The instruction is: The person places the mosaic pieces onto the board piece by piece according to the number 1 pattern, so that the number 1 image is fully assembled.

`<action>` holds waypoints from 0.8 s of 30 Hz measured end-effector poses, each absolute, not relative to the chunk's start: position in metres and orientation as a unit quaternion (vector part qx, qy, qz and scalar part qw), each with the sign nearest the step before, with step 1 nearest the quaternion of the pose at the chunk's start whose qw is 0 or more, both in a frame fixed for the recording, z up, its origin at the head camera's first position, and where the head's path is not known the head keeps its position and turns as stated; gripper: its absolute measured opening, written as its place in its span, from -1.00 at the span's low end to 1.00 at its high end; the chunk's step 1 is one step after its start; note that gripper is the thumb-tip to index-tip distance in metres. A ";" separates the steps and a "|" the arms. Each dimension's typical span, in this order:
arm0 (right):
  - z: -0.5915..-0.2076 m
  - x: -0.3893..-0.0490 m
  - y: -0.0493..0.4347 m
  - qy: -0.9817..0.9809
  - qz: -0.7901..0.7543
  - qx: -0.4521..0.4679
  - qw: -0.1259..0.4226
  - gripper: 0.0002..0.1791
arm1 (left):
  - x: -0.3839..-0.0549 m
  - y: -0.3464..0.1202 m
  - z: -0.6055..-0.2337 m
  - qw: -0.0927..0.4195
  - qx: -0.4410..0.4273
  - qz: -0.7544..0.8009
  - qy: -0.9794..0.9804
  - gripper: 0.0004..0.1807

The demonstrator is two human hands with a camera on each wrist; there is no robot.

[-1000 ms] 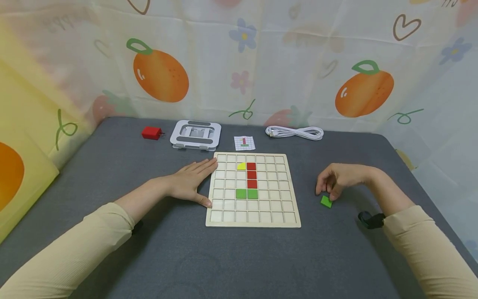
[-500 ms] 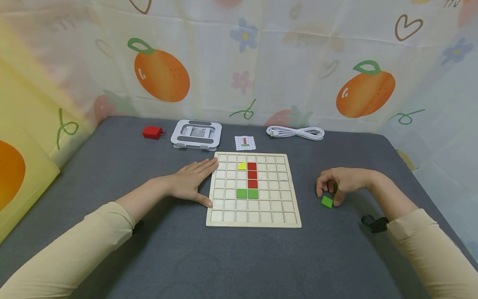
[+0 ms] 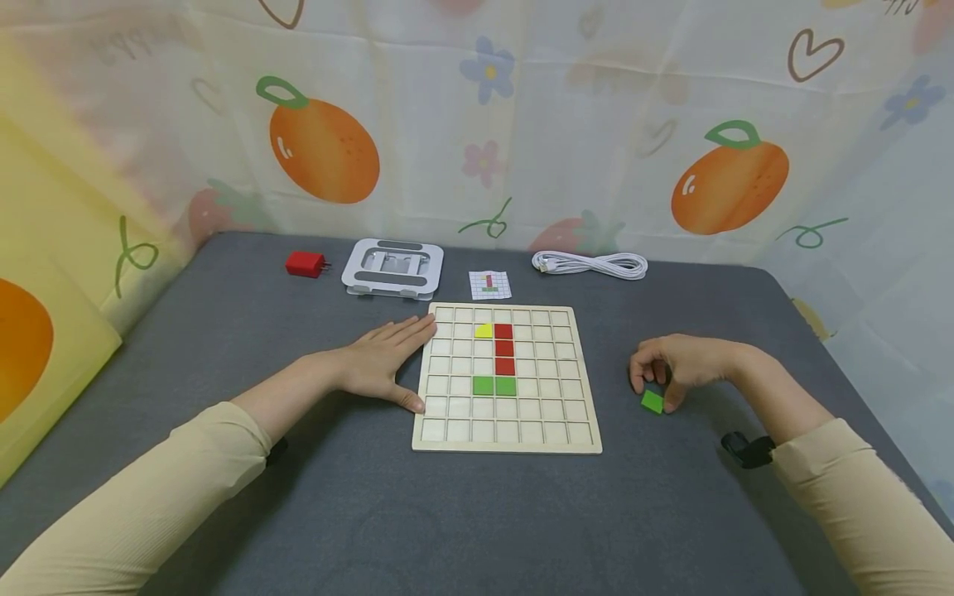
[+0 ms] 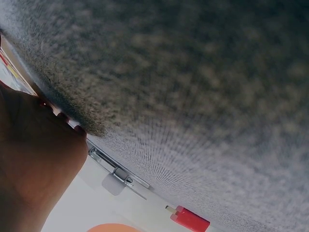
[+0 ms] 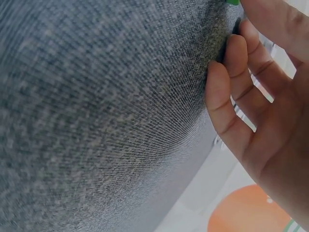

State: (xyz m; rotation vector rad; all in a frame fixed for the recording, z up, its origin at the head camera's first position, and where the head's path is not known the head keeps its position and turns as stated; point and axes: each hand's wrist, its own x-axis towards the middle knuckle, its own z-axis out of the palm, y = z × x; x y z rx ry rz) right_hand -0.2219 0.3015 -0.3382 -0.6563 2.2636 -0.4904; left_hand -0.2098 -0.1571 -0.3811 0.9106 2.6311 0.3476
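Note:
In the head view my left hand [image 3: 380, 360] lies with straight fingers against the left edge of a wooden grid board [image 3: 507, 448]. Its fingertips and thumb tip rest on the rim. Set in the board are a yellow piece [image 3: 484, 331] with a slanted corner, a column of three red squares [image 3: 504, 348], and two green squares [image 3: 495, 386] below them. To the board's right, my right hand [image 3: 686, 364] pinches a loose green tile [image 3: 652, 402] low at the table, thumb on its right side. Only a sliver of this tile shows in the right wrist view.
Along the back of the grey table [image 3: 484, 513] stand a red plug adapter [image 3: 305, 264], a white folding stand [image 3: 392, 269], a small pattern card [image 3: 489, 285] and a coiled white cable [image 3: 592, 265]. A printed cloth [image 3: 566, 149] hangs behind.
My right thumb has shifted from above the loose green tile to its right side, and the wrist has moved slightly nearer. The tile stays at its spot. My left hand keeps its place.

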 end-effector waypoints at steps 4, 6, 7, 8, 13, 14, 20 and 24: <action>-0.340 -0.223 0.301 0.880 -0.190 -0.253 0.354 -0.59 | -0.210 -0.157 -0.381 0.168 0.320 0.123 0.924 0.33; -0.340 -0.224 0.301 0.880 -0.194 -0.251 0.353 -0.61 | -0.210 -0.157 -0.381 0.169 0.319 0.123 0.924 0.33; -0.340 -0.224 0.301 0.880 -0.197 -0.250 0.353 -0.63 | -0.210 -0.157 -0.381 0.169 0.319 0.123 0.924 0.33; -0.340 -0.225 0.301 0.879 -0.202 -0.248 0.353 -0.64 | -0.210 -0.157 -0.381 0.169 0.319 0.123 0.924 0.33; -0.343 -0.228 0.302 0.881 -0.216 -0.242 0.345 -0.68 | -0.210 -0.157 -0.381 0.168 0.320 0.123 0.924 0.33; -0.343 -0.228 0.301 0.882 -0.217 -0.240 0.341 -0.69 | -0.210 -0.157 -0.381 0.169 0.319 0.123 0.924 0.33; -0.343 -0.230 0.298 0.902 -0.202 -0.238 0.298 -0.70 | -0.209 -0.156 -0.380 0.171 0.318 0.122 0.924 0.33; -0.341 -0.230 0.293 0.915 -0.193 -0.236 0.266 -0.72 | -0.209 -0.157 -0.379 0.169 0.321 0.122 0.924 0.32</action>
